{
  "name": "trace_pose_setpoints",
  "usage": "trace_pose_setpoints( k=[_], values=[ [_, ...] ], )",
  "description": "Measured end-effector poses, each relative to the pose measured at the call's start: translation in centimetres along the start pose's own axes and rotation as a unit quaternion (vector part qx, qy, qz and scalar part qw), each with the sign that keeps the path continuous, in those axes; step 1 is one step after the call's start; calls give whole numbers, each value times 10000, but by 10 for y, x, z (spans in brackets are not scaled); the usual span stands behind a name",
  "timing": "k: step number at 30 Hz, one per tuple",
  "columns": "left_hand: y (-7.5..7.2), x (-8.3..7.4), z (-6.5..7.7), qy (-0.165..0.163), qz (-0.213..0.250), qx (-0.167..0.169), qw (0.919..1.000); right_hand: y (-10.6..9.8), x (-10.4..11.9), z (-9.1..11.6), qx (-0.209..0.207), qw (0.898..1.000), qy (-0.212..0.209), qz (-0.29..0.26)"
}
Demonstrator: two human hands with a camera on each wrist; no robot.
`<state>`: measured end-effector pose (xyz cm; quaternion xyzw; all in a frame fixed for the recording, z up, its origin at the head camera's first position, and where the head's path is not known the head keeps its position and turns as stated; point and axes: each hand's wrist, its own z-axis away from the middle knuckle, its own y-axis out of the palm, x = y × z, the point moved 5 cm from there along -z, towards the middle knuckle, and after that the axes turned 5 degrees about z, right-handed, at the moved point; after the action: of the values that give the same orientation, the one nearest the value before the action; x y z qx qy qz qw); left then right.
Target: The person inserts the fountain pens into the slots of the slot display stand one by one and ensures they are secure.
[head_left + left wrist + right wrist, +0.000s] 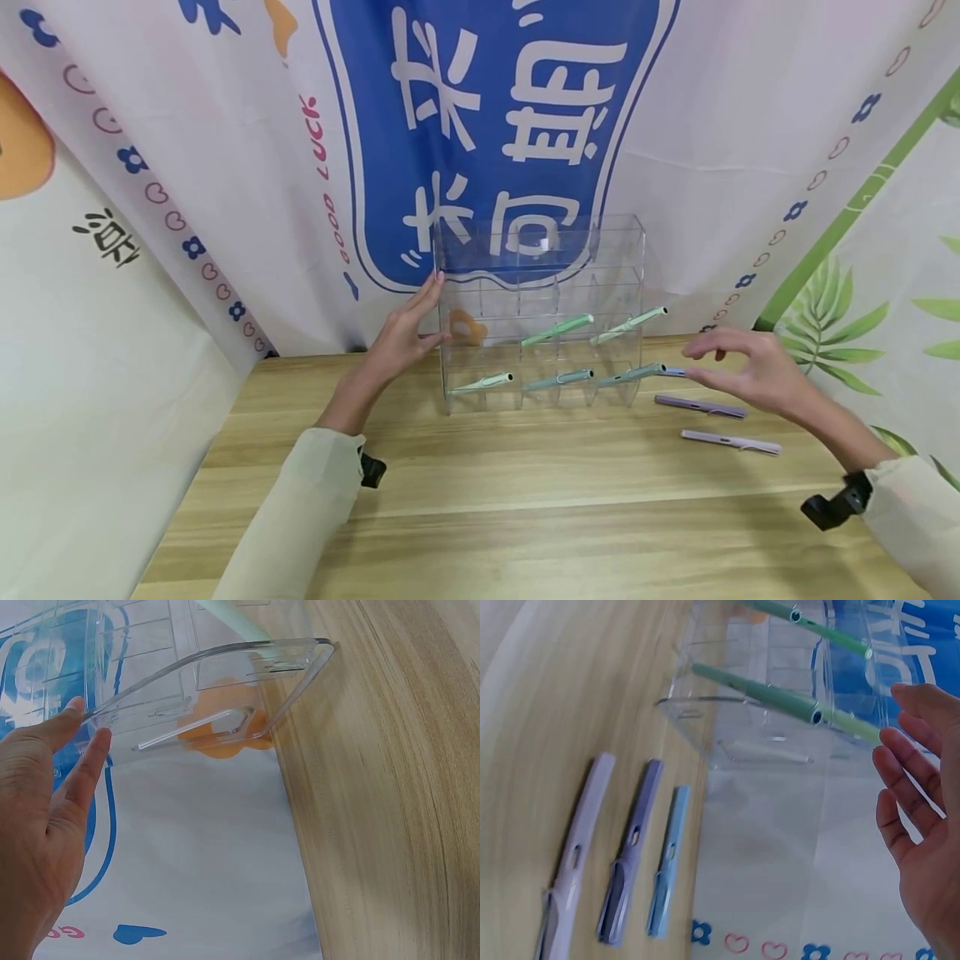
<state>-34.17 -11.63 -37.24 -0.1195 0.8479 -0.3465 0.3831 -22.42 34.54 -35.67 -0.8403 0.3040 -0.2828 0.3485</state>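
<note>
A clear acrylic pen rack with rows of compartments stands at the back of the table. My left hand rests against its left side, fingers extended along the edge. Capped pens lean in the lower two rows: a bright green pen and a light green pen above, a pale green pen and two grey-green pens below. Right of the rack, my right hand hovers with bent fingers and nothing in it. Under it lie a blue pen, a purple pen and a lilac pen.
A printed white curtain hangs right behind the rack, along the back edge of the wooden table. White cloth with leaf prints borders the right side. Each wrist carries a black camera mount.
</note>
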Motion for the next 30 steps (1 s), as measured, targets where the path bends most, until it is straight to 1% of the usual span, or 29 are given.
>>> trace_pose_setpoints(
  k=[5,9,14,19,22,27,30],
  values=[
    [0,1,-1,-100,17,43,9999,-1,-6,13,168,9998,97,-46],
    [0,0,0,-11,-4,-2,10000,0,-13,24,376,9991,160,-134],
    [0,-1,1,12,-14,-9,10000,2,-26,41,643,9966,516,-90],
    [0,0,1,-91,-7,22,10000,4,-37,56,843,9929,842,-79],
    [0,0,1,-106,2,20,9999,5,-41,63,898,9914,947,-137],
    [0,0,1,1,-30,-22,10000,8,-50,77,956,9909,919,-208],
    [0,0,1,17,-66,-28,10000,10,-57,89,1123,9871,1097,-324]
  ],
)
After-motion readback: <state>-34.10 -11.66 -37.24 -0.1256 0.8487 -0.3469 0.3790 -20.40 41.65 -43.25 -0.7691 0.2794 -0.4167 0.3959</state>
